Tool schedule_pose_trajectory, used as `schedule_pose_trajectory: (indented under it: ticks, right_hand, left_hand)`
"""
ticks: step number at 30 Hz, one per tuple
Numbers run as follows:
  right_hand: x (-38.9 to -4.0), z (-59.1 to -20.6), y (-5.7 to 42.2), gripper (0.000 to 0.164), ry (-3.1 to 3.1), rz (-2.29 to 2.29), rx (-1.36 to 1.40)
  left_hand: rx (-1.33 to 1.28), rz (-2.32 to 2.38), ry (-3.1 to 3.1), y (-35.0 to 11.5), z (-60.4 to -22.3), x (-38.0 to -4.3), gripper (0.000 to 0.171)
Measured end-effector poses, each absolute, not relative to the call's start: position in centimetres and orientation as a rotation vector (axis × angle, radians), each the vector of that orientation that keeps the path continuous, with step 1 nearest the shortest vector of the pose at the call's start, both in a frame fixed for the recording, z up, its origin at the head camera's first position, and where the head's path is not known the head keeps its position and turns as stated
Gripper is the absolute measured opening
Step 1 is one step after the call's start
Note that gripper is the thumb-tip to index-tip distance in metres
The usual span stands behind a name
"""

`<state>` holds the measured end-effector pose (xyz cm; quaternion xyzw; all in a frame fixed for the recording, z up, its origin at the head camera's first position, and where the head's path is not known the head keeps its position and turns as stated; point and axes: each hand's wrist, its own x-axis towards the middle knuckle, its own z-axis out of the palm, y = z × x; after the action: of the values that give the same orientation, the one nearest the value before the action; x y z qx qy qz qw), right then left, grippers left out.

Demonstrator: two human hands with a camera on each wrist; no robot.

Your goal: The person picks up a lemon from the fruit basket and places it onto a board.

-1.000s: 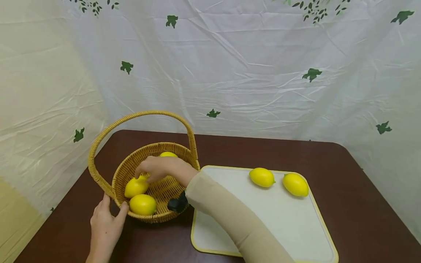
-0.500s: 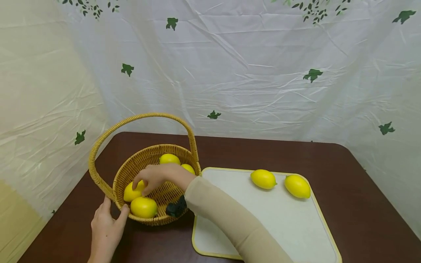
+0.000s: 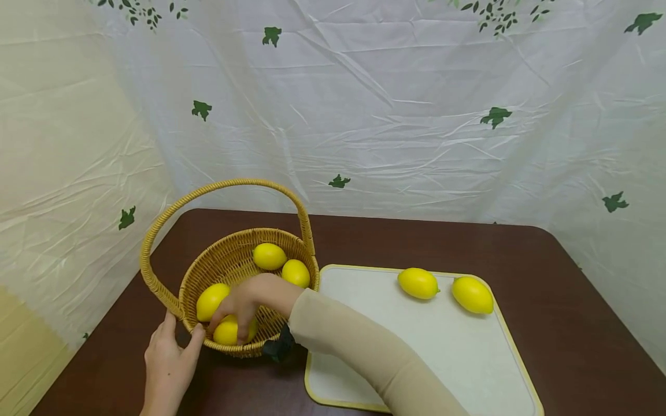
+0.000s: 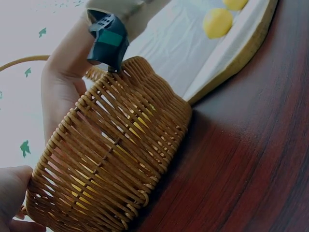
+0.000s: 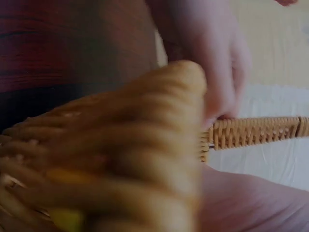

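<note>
A wicker basket (image 3: 221,260) with a tall arched handle stands at the left of the table. My left hand (image 3: 170,364) grips its near left rim, thumb on the edge by the handle's foot. Inside the basket, my right hand (image 3: 250,300) holds the front lemon (image 3: 226,331), its fingers curled down over it. A second lemon (image 3: 211,301) lies against the left wall, beside that hand. Towards the back right of the basket lie a lemon (image 3: 269,256) and another lemon (image 3: 296,273). The wicker wall (image 5: 145,145) hides the right fingertips in the right wrist view.
To the right of the basket lies a white board (image 3: 416,346) with a yellow edge. On its far part rest a lemon (image 3: 418,283) and another lemon (image 3: 472,295). A dark brown table (image 3: 546,289) carries everything, with a leaf-print curtain (image 3: 364,115) behind it.
The right hand has let go of the left lemon in the basket and moved towards the front, onto the front lemon. The left hand stays on the basket rim.
</note>
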<state>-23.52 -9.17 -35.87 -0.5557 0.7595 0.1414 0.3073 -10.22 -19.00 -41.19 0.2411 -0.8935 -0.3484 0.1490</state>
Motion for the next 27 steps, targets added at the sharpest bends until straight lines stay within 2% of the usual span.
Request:
schedule_pose_trajectory:
  ticks: [27]
  right_hand:
    - [-23.19, -36.21, -8.78, 0.065, 2.007, 0.331, -1.459]
  left_hand:
    - [0.724, -1.016, -2.577, -19.08, -41.08, -10.25, 0.063]
